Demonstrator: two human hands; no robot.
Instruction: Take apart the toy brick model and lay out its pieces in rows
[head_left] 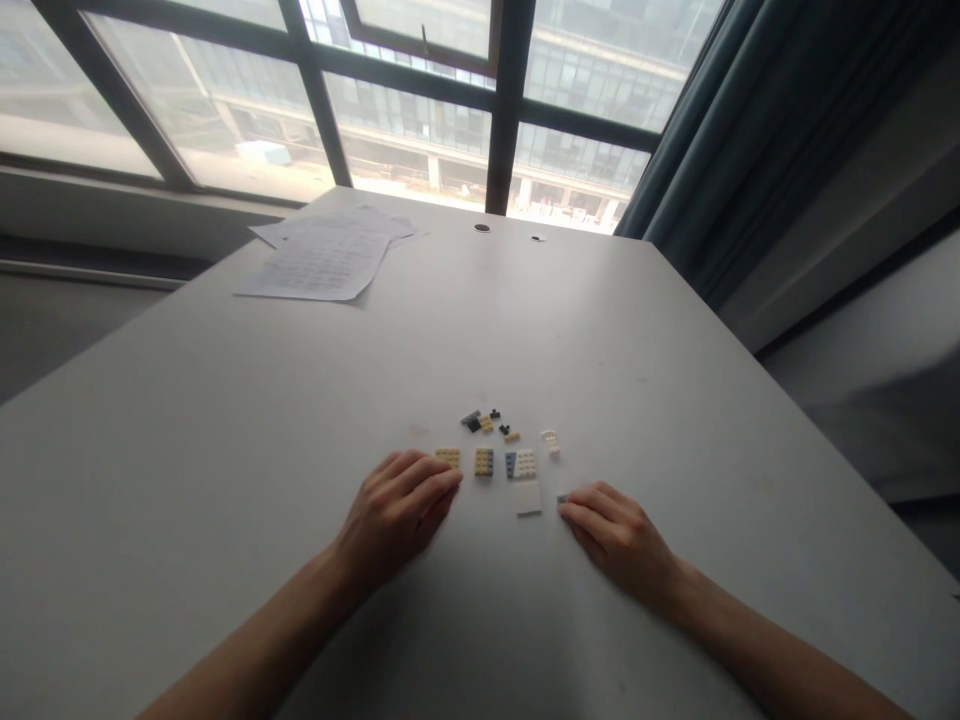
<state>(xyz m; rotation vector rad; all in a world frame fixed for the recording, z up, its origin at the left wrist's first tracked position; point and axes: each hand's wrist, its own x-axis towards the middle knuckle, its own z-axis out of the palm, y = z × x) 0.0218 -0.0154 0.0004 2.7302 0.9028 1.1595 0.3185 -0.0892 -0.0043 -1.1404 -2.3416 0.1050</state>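
Note:
My left hand (401,505) rests on the table with its fingers curled together against a tan studded building plate (448,456). The fingers hide the plate's near edge. My right hand (611,525) is closed, its fingertips on a small grey building piece (562,498). Between the hands lie a tan-and-grey studded block (484,462), a white-and-blue-grey studded block (523,464) and a smooth white tile (528,498). A white piece (551,444) lies above my right hand.
Behind the row is a loose group of small black, grey and tan pieces (484,422). Printed sheets (315,255) overlap on the white table (480,340) at the far left. Two round fittings sit near the far edge. Windows and a dark curtain (705,150) stand beyond.

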